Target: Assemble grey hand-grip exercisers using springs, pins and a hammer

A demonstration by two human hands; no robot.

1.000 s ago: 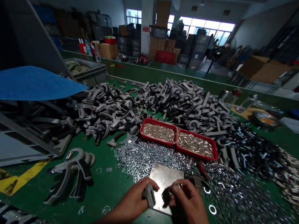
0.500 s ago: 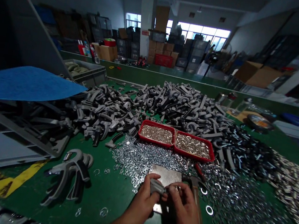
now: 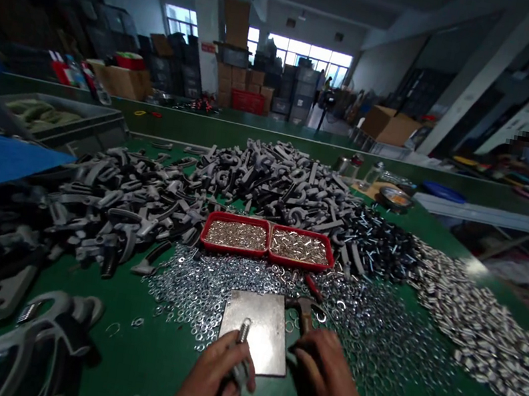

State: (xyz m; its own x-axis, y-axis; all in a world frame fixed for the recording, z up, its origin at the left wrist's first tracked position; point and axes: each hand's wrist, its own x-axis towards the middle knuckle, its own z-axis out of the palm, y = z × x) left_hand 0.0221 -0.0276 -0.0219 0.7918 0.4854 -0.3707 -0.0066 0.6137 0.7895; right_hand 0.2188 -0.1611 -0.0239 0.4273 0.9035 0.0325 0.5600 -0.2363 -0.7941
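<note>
My left hand [image 3: 217, 376] is closed around a grey handle part, mostly hidden by the fingers, with a ribbed metal piece [image 3: 243, 331] like a spring or thread standing up from it. It is over the near-left edge of a flat metal plate [image 3: 260, 326]. To the plate's right, my right hand [image 3: 330, 378] is curled over the wooden handle of a hammer [image 3: 306, 318]. The hammer head lies against the plate's top right corner. Small shiny washers [image 3: 196, 288] spread behind and beside the plate.
Behind are two red trays [image 3: 234, 252] of small metal pins and a large heap of grey handle parts [image 3: 279, 173]. Larger rings [image 3: 400, 356] and metal cylinders [image 3: 482, 322] lie right. Several grey-black assemblies [image 3: 43, 337] sit front left, near a grey crate [image 3: 98, 129].
The view has turned right. My hands have separated: the left now holds the grey part with its ribbed end upward, and the right has moved from that part onto the hammer handle.
</note>
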